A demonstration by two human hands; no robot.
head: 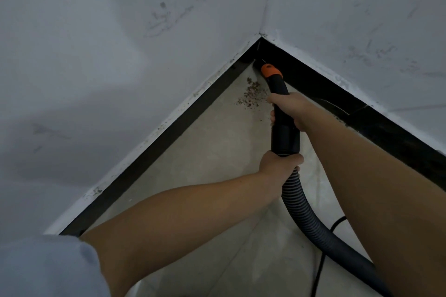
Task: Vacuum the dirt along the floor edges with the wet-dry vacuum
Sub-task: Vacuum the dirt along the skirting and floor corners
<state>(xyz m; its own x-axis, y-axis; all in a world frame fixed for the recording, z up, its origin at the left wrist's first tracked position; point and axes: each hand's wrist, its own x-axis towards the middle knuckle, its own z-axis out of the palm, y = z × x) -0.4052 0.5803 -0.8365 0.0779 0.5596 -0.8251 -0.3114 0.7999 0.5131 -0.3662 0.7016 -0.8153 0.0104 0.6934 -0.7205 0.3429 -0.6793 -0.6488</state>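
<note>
A black vacuum wand point(285, 136) with an orange collar point(270, 70) points into the floor corner, its tip against the black skirting. My right hand point(288, 109) grips the wand's upper part. My left hand point(278, 164) grips it lower down, where the ribbed grey hose point(304, 212) joins. A patch of brown dirt crumbs point(252, 94) lies on the pale floor just left of the wand, a little short of the corner.
Two white scuffed walls meet at the corner point(261, 36), with black skirting point(169, 132) along both floor edges. A thin black cable point(319, 270) runs over the tiles beside the hose. The hose trails off toward the lower right.
</note>
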